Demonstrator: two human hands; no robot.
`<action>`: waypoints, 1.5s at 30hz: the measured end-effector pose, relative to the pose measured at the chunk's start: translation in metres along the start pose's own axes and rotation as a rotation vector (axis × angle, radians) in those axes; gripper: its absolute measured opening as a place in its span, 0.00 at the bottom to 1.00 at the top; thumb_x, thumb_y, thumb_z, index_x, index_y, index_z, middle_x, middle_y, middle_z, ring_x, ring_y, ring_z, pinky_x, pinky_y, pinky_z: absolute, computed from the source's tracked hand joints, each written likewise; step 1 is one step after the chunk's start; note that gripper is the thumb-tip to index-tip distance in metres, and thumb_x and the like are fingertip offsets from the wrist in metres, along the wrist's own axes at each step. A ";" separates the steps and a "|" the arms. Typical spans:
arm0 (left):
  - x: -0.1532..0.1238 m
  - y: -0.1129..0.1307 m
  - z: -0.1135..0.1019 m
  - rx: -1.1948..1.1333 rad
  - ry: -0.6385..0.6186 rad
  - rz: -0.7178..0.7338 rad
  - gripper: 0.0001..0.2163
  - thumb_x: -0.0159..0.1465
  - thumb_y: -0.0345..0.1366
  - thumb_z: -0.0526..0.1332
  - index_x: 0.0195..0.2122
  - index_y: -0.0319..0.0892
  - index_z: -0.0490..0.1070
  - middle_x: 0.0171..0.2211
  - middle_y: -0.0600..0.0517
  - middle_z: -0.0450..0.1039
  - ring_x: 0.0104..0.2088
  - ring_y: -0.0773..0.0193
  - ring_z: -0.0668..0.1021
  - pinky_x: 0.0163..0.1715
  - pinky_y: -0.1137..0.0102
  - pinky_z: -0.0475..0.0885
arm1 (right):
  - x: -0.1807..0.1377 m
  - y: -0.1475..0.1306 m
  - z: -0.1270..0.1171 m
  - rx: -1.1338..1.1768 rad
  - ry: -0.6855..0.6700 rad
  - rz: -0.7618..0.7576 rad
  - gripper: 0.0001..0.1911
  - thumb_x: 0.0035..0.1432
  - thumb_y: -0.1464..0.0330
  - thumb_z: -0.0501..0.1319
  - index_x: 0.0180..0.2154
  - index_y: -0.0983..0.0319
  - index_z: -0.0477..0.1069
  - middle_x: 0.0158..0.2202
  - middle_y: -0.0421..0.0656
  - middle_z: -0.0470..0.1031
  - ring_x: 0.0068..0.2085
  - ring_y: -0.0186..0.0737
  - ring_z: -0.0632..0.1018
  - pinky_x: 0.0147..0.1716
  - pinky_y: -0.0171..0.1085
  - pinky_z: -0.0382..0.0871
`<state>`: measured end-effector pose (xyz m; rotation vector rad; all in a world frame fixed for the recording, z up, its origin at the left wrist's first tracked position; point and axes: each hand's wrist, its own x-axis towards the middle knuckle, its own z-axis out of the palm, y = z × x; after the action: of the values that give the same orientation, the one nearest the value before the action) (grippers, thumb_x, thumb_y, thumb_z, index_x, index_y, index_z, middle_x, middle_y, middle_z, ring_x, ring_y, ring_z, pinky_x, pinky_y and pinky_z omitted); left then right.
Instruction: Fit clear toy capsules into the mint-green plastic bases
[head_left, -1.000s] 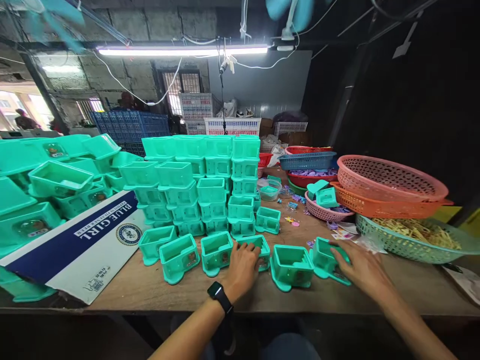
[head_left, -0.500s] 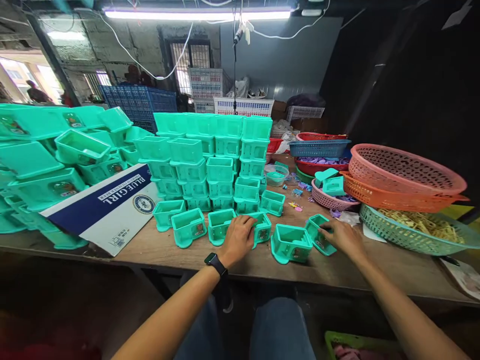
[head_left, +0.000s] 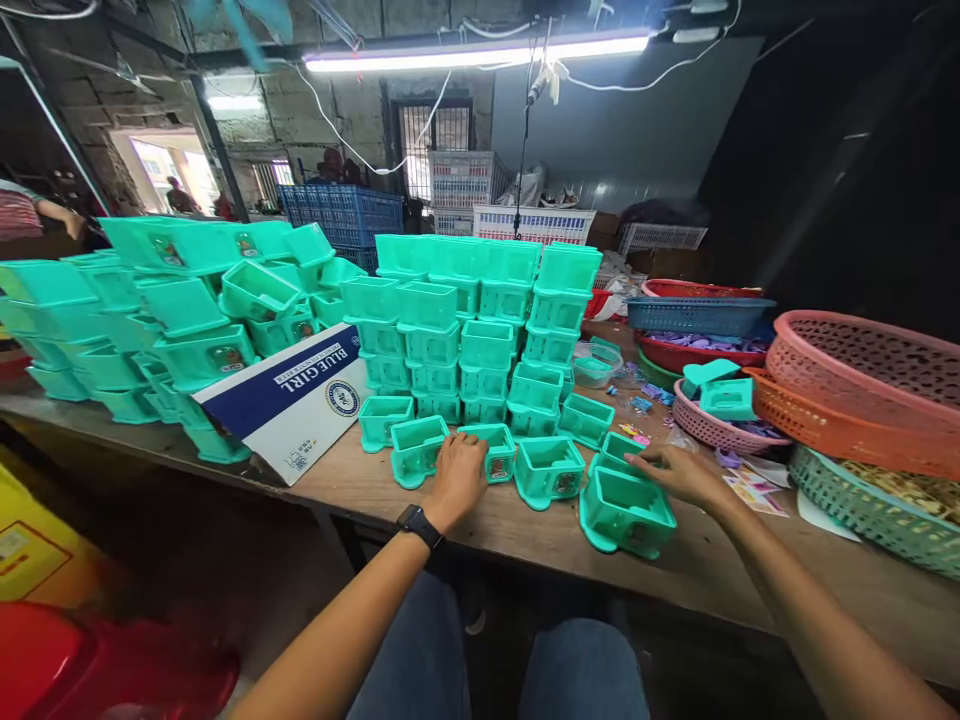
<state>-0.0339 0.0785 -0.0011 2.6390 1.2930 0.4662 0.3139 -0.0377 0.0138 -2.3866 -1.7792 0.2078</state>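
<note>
Several teal plastic boxes stand in a row along the near edge of the wooden table [head_left: 712,570]. My left hand [head_left: 459,478], with a black watch on the wrist, lies over one teal box [head_left: 495,452], its fingers bent over the near rim. Beside it to the left stands another teal box [head_left: 416,450]. My right hand [head_left: 675,472] reaches to a tilted teal box [head_left: 613,448] and its fingers close on the edge. Just in front of that hand sits a larger-looking teal box [head_left: 626,512], and one more [head_left: 547,468] stands between my hands.
A tall stack of teal boxes [head_left: 465,330] rises behind the row, with a heap of them [head_left: 187,320] to the left. A "BLUE GIRL" cardboard sheet [head_left: 292,400] leans there. Baskets [head_left: 855,390] crowd the right side. A red stool [head_left: 97,660] stands at lower left. A person's arm [head_left: 45,212] shows at far left.
The view has swung left and pulled back. Both hands have stayed on their boxes near the table edge, and the box in front of the right hand now sits nearer the edge.
</note>
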 end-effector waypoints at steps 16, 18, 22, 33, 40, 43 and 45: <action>0.014 0.050 0.007 -0.078 0.003 -0.118 0.14 0.74 0.39 0.63 0.58 0.39 0.72 0.51 0.46 0.78 0.50 0.55 0.82 0.52 0.54 0.80 | -0.023 -0.010 0.023 -0.210 0.180 -0.018 0.15 0.63 0.65 0.60 0.47 0.57 0.83 0.51 0.51 0.84 0.54 0.62 0.82 0.49 0.53 0.70; 0.014 0.055 0.009 -0.091 0.023 -0.103 0.14 0.75 0.38 0.62 0.59 0.39 0.71 0.52 0.45 0.77 0.50 0.55 0.81 0.52 0.55 0.80 | -0.023 -0.008 0.024 -0.216 0.197 -0.023 0.14 0.62 0.66 0.61 0.45 0.57 0.83 0.47 0.51 0.85 0.51 0.62 0.83 0.48 0.52 0.71; 0.012 0.060 0.009 -0.087 0.025 -0.060 0.10 0.75 0.34 0.61 0.55 0.39 0.73 0.53 0.46 0.77 0.50 0.56 0.81 0.52 0.57 0.80 | -0.027 -0.007 0.025 -0.204 0.249 -0.061 0.18 0.63 0.62 0.63 0.52 0.58 0.81 0.51 0.54 0.83 0.51 0.64 0.82 0.48 0.55 0.73; 0.032 0.037 -0.011 0.030 -0.071 0.126 0.09 0.72 0.33 0.64 0.51 0.40 0.75 0.54 0.46 0.76 0.54 0.54 0.78 0.56 0.53 0.76 | -0.072 -0.036 0.041 -0.194 0.201 -0.331 0.17 0.67 0.62 0.59 0.52 0.52 0.82 0.47 0.49 0.85 0.52 0.60 0.82 0.52 0.56 0.74; 0.036 0.024 -0.006 0.066 -0.144 0.097 0.11 0.73 0.38 0.65 0.52 0.39 0.74 0.49 0.47 0.78 0.48 0.56 0.81 0.51 0.55 0.79 | -0.073 -0.047 0.036 -0.181 0.119 -0.143 0.27 0.67 0.63 0.53 0.65 0.54 0.72 0.36 0.49 0.85 0.36 0.54 0.85 0.31 0.42 0.71; 0.033 0.021 -0.006 0.066 -0.131 0.097 0.12 0.74 0.38 0.64 0.55 0.40 0.73 0.48 0.48 0.78 0.48 0.56 0.81 0.50 0.56 0.79 | -0.067 -0.053 0.031 -0.122 0.053 -0.090 0.26 0.68 0.68 0.49 0.60 0.56 0.77 0.38 0.49 0.86 0.39 0.52 0.86 0.35 0.41 0.73; 0.031 0.023 -0.007 0.067 -0.124 0.113 0.11 0.74 0.36 0.63 0.55 0.40 0.73 0.48 0.48 0.77 0.48 0.56 0.81 0.50 0.57 0.79 | -0.063 -0.055 0.026 -0.080 -0.002 -0.100 0.26 0.67 0.70 0.49 0.56 0.57 0.81 0.43 0.49 0.87 0.44 0.51 0.86 0.41 0.41 0.75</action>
<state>-0.0017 0.0894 0.0185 2.7578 1.1480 0.2732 0.2390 -0.0820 0.0011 -2.3429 -1.9371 0.1297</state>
